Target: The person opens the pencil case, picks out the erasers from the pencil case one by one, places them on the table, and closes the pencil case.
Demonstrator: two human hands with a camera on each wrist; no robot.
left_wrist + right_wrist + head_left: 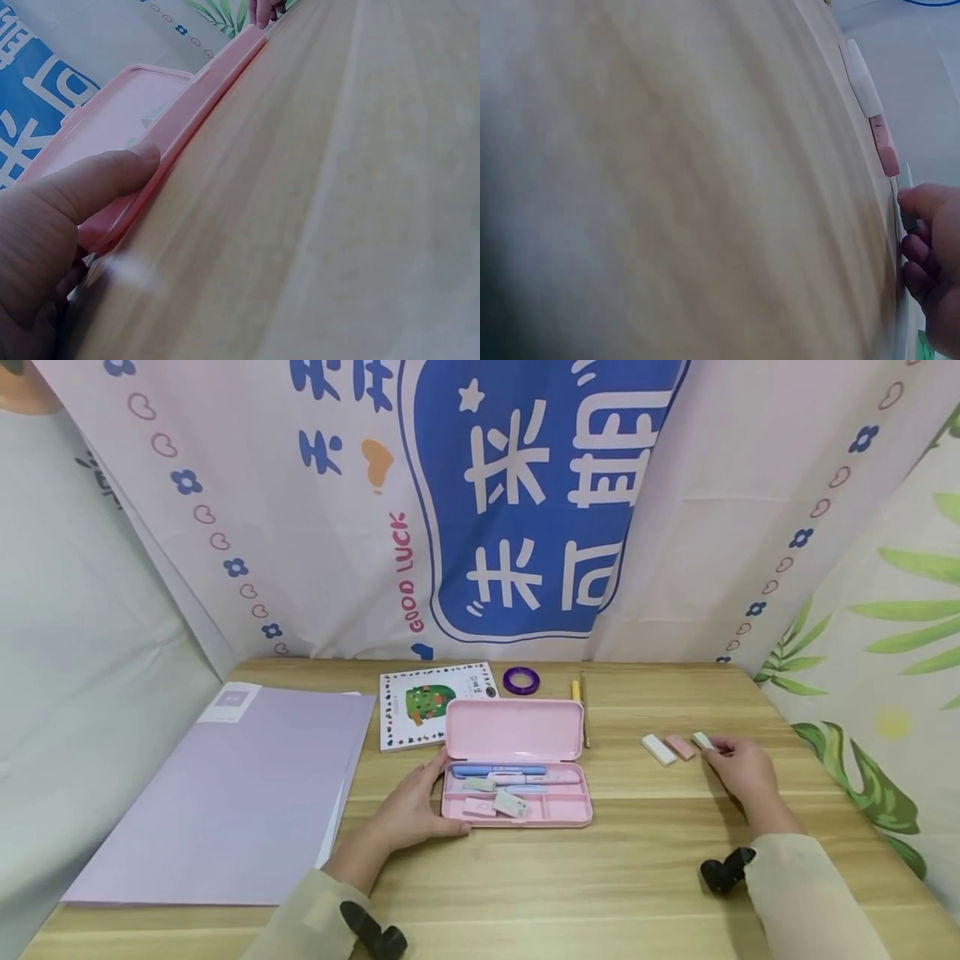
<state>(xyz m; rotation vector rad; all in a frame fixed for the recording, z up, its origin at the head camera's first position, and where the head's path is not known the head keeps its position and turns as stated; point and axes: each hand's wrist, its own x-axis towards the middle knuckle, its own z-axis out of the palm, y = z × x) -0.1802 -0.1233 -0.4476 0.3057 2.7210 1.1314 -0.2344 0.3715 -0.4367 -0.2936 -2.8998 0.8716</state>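
Note:
An open pink pencil case (514, 731) lies at the middle of the table with its lid tipped back. Pens (498, 770) fill its rear compartment, and several erasers (511, 804) sit toward the front left. My left hand (405, 810) grips the case's left end, thumb along the front wall and fingers at the back corner. On the right, my right hand (742, 772) pinches a small pale eraser (702, 741) at the table surface. Beside it are a pink eraser (680, 747) and a white eraser (658, 750), side by side. The right wrist view shows the pinched eraser (907, 217) partly hidden by the thumb.
A large lilac folder (232, 802) covers the table's left side. Behind the case lie a booklet with a green drawing (427, 706), a purple tape roll (521, 680), a yellow pen (576, 690) and a thin brown stick (586, 714). A printed cloth (345, 568) hangs behind the table.

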